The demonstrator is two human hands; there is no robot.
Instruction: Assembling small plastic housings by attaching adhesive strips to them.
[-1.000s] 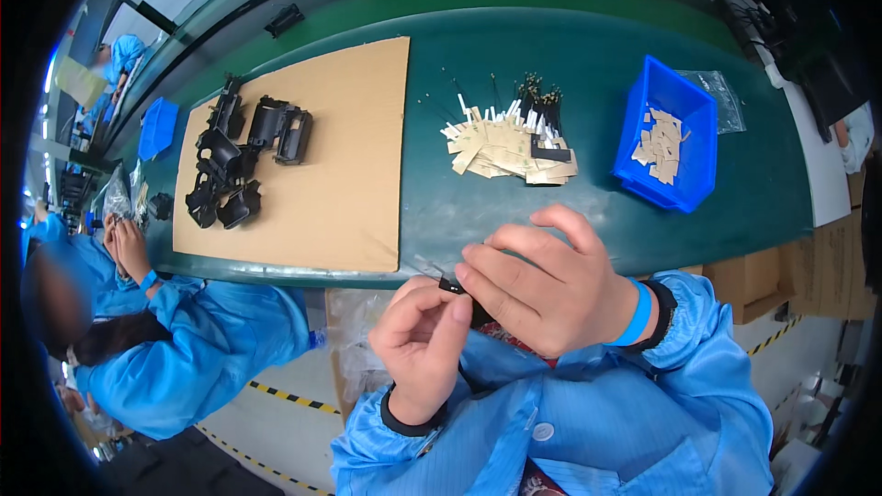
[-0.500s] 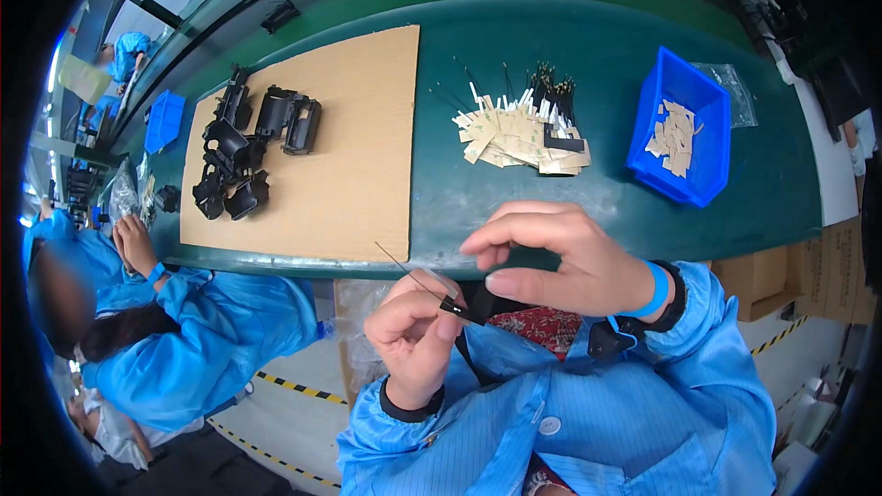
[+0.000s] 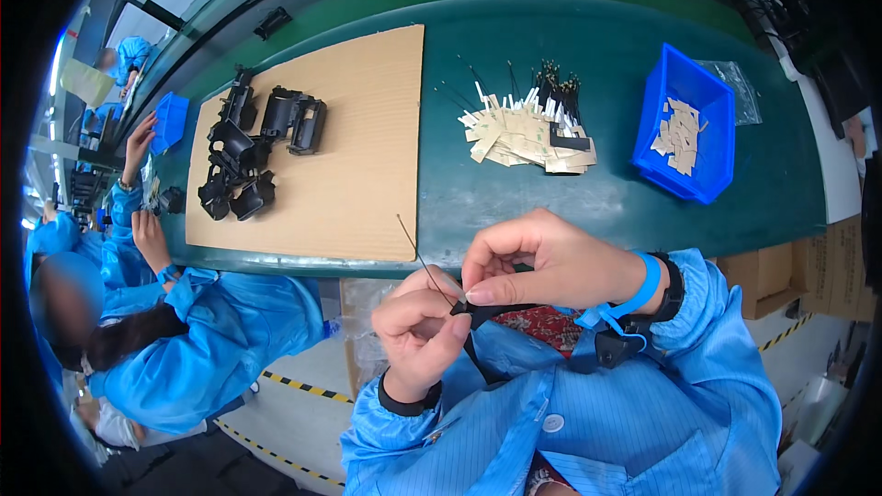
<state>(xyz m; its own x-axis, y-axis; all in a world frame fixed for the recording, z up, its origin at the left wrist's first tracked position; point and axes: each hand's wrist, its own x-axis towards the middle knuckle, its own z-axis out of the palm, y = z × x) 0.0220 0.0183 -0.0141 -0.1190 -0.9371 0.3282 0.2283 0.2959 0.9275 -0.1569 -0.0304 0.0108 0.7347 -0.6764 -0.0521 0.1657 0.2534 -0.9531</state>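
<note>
My left hand (image 3: 415,323) pinches a small black antenna strip (image 3: 460,309) between thumb and forefinger, in front of the table's near edge. Its thin black cable (image 3: 420,255) sticks out up and to the left. My right hand (image 3: 542,262) has come in from the right, its thumb and forefinger closed at the strip's upper side. The fingertips of both hands nearly meet and cover most of the strip. A small pale spot shows between them. Beyond my hands lies a pile of flat antennas (image 3: 524,140) with tan backing, white ends and black cables.
A blue bin (image 3: 648,158) with small tan pieces (image 3: 680,138) stands on the right, beside a clear plastic bag (image 3: 735,92). Black plastic housings (image 3: 241,152) lie on a cardboard sheet (image 3: 367,129) at the left. A co-worker in blue (image 3: 211,340) sits to my left, near another blue bin (image 3: 169,122).
My right hand has moved left and down to the antenna strip, and its fingers have closed there. The cable points more upward. The co-worker's one arm now reaches toward the far blue bin.
</note>
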